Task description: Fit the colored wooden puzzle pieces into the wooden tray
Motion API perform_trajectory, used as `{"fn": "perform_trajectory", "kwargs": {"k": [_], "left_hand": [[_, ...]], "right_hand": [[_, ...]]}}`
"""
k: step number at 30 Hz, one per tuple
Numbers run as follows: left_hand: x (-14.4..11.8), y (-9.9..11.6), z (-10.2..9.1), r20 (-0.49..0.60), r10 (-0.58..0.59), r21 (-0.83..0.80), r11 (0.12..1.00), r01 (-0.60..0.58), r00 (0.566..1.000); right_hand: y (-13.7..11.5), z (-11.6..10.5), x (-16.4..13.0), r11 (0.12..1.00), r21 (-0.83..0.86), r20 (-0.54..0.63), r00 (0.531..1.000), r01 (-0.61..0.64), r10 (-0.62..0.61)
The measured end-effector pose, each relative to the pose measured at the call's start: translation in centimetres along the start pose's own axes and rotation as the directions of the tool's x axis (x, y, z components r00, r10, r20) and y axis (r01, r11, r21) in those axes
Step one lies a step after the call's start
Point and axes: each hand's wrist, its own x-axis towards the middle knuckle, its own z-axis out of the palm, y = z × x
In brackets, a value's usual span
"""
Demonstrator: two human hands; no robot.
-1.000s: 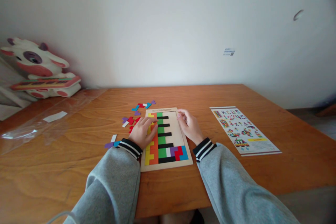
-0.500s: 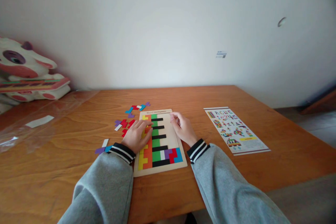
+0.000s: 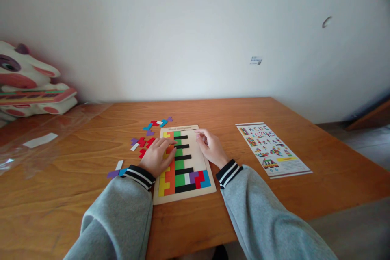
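A wooden puzzle board [image 3: 186, 196] lies flat before me, part filled with yellow, orange, green and black pieces. Purple, red and blue pieces [image 3: 206, 178] and a white one sit along its lower end; bare wood shows at the upper right. My left hand [image 3: 157, 156] rests over the board's left side, fingers stretched out and apart, covering some yellow and orange pieces. At the right rim, my right hand [image 3: 212, 149] is closed, thumb and fingertips together at the board's upper right edge. Whatever it may hold is too small or hidden to make out.
Loose red pieces [image 3: 141, 142], with purple, white and blue ones, are scattered left of and behind the board. A printed pattern sheet [image 3: 271, 150] lies to the right. Clear plastic wrap [image 3: 70, 130] and a cow-shaped toy keyboard [image 3: 36, 93] are at the left, near the wall.
The whole view has shifted slightly, so everything appears a little further left. Both hands keep nearly the same pose over the board.
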Motion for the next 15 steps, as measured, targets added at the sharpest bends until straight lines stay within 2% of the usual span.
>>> {"fn": "perform_trajectory", "kwargs": {"k": [15], "left_hand": [[-0.19,-0.11,0.24,0.010,-0.012,-0.021,1.000,0.012,1.000]], "right_hand": [[-0.16,-0.19,-0.05,1.000,-0.002,0.029,1.000,-0.004,0.004]]}}
